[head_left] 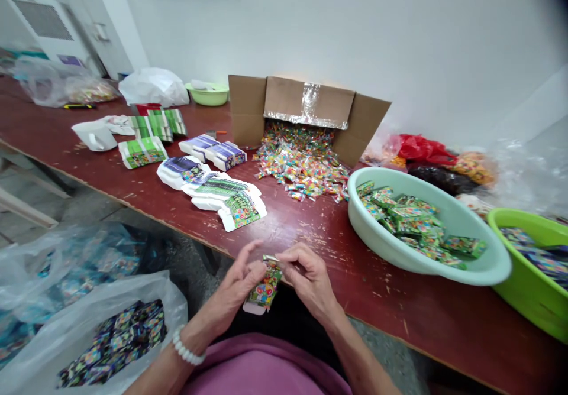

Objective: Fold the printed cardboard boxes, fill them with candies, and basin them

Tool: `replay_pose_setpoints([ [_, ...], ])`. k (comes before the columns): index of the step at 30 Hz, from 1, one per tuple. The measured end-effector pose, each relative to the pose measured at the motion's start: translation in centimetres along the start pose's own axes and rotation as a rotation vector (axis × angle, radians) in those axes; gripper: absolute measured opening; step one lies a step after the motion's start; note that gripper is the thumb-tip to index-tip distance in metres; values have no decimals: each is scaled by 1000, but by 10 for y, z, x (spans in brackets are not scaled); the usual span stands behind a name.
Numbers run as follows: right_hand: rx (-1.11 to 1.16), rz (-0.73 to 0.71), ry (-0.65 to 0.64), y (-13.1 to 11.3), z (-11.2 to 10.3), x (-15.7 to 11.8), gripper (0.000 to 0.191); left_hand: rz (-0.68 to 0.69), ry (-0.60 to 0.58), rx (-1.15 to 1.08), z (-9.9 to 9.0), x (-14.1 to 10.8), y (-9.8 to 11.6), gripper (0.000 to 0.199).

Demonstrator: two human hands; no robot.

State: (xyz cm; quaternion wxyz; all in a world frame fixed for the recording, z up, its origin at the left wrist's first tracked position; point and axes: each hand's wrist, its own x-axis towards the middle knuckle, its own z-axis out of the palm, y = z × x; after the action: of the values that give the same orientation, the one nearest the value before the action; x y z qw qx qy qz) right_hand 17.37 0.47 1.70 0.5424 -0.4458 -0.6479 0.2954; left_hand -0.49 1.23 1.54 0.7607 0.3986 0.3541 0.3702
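Observation:
A small green printed carton [265, 288] is held between both hands at the table's front edge, its white flap showing at the lower end. My left hand [242, 277], with a white bead bracelet on the wrist, grips its left side. The fingers of my right hand [306, 274] pinch at the carton's top right corner. Just beyond lies a fanned stack of flat green cartons [226, 193], beside flat purple cartons [180, 170]. Wrapped candies [306, 170] spill from an open cardboard box [306, 102] behind.
A pale green basin [359, 229] of green packets and a lime basin [523, 288] of dark packets stand at right. Bundled green cartons [142, 151] and purple bundles [226, 155] lie at left. Below the table's left edge is a plastic bag [173, 306] of dark packets.

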Motion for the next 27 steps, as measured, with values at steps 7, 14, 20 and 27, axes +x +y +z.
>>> replay_pose_setpoints([
  [7,141,280,-160,5,6,-1,21,-137,84,15,13,0,-8,70],
  [14,419,460,-165,8,9,9,21,-124,40,153,10,6,-2,80],
  [20,477,495,-128,6,14,8,25,-79,14,195,4,8,-3,77],
  [27,509,457,-156,0,11,10,24,-83,-28,169,-2,10,-2,73],
])
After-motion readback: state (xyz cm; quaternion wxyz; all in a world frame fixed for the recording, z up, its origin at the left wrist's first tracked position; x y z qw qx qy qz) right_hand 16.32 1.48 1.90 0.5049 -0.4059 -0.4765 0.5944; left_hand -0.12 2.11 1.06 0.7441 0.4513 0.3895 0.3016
